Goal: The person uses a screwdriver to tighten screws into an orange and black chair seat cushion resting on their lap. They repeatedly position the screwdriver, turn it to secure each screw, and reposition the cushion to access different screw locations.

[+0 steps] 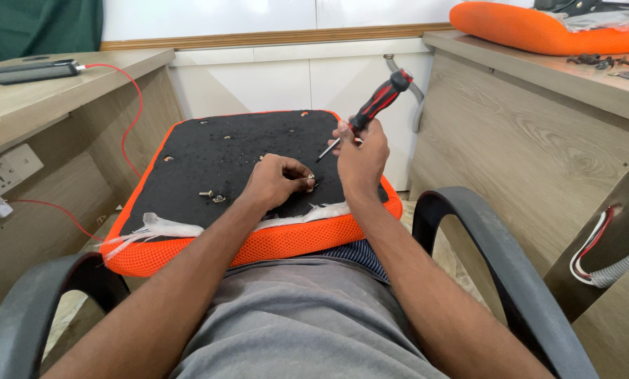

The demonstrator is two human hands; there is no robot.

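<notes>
Screw-driving step: on the upturned orange mesh seat cushion's black underside (223,151), left hand (276,181) pinches a small metal screw (310,179); right hand (362,156) grips the red-and-black screwdriver (371,109) (tip must seat next, I judge).

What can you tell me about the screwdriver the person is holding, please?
The screwdriver has a red and black handle, seemingly plastic with rubbery grip, and a thin dark metal shaft. The right hand grips the lower handle. It tilts, handle up and to the right, tip down-left toward the left hand over the black underside of the orange seat cushion.
</notes>
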